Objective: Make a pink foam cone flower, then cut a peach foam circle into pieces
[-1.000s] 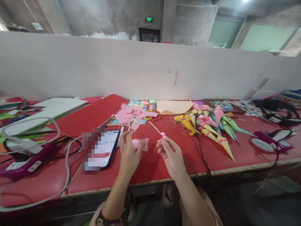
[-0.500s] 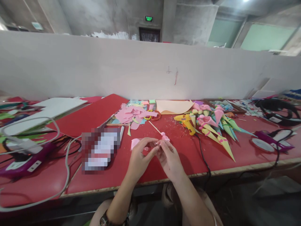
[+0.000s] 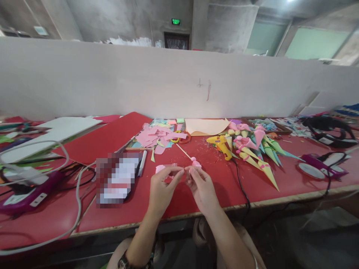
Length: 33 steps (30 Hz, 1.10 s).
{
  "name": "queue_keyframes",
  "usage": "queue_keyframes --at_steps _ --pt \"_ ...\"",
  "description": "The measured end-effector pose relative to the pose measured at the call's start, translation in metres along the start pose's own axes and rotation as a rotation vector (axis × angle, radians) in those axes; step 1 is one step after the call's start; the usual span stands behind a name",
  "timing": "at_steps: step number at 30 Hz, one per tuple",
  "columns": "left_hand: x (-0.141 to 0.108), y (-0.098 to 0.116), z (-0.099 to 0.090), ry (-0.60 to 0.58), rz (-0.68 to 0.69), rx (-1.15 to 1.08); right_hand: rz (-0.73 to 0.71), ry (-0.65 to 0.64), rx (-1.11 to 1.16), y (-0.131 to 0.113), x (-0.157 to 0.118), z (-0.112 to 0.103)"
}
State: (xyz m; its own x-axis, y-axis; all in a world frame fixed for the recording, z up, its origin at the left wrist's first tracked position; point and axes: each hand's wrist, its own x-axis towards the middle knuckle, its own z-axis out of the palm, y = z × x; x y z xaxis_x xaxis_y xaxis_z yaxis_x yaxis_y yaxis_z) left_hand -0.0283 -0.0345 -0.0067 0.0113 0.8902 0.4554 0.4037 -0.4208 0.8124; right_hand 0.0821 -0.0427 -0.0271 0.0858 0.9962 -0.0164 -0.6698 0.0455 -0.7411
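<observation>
My left hand and my right hand meet fingertip to fingertip over the red table. Each has thumb and index finger pinched together; whatever is between them is too small to name. Just beyond my right fingers lies a pink clay figure with a round head, beside a thin wooden stick. A pink lump, partly hidden, rests behind my left hand. A yellow hot glue gun lies to the right, its black cord running over the table's front edge.
Pink, yellow and green paper cones are heaped at the right. Pink paper scraps and scissors lie at the back. A phone, a white marker and a purple power strip with cables are on the left.
My left fingers have closed from a loose curve into a pinch and shifted slightly left of my right fingertips. The small pale bit at my fingertips no longer shows clearly.
</observation>
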Motion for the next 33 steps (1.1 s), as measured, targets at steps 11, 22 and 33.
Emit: queue_keyframes --at_steps 11,22,33 --pt "0.002 0.005 0.002 -0.039 -0.121 -0.112 -0.252 -0.038 -0.405 0.001 0.000 -0.002" --pt "0.001 0.004 0.007 -0.192 -0.152 -0.219 -0.504 0.022 -0.704 -0.010 -0.001 -0.003" --pt "0.001 -0.004 0.008 -0.188 -0.186 -0.190 -0.234 0.189 -0.185 -0.017 0.013 -0.017"
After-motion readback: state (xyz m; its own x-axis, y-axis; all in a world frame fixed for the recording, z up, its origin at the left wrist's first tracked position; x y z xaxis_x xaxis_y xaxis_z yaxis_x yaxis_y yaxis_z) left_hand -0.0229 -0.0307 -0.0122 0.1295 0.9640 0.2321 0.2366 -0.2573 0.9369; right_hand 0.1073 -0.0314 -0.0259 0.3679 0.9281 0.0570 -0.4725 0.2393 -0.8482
